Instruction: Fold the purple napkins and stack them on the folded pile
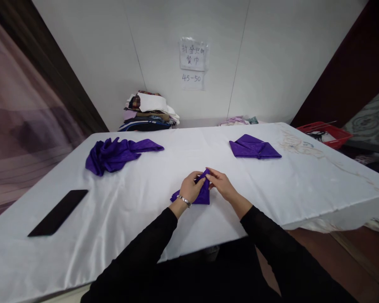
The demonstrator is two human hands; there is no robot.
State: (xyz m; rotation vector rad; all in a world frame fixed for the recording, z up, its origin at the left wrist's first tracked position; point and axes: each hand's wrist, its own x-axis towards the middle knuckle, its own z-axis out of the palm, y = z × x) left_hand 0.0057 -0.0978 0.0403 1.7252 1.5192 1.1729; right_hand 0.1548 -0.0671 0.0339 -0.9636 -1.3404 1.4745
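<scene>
A partly folded purple napkin (204, 196) lies on the white tablecloth in front of me. My left hand (191, 186) rests over its left part, thumb and fingers closed on the fabric. At the napkin's raised upper tip, my right hand (220, 183) pinches the cloth between thumb and fingers. The two hands are close together near that tip. To the far right sits another purple napkin (254, 148), folded flat into a pointed shape. Crumpled purple cloth (113, 155) lies in a loose heap at the back left.
A flat black rectangular object (59, 212) lies on the tablecloth (139, 235) at left. Behind the table are stacked folded clothes (150, 110) and a red basket (330, 132) at right. Paper signs (193, 61) hang on the wall.
</scene>
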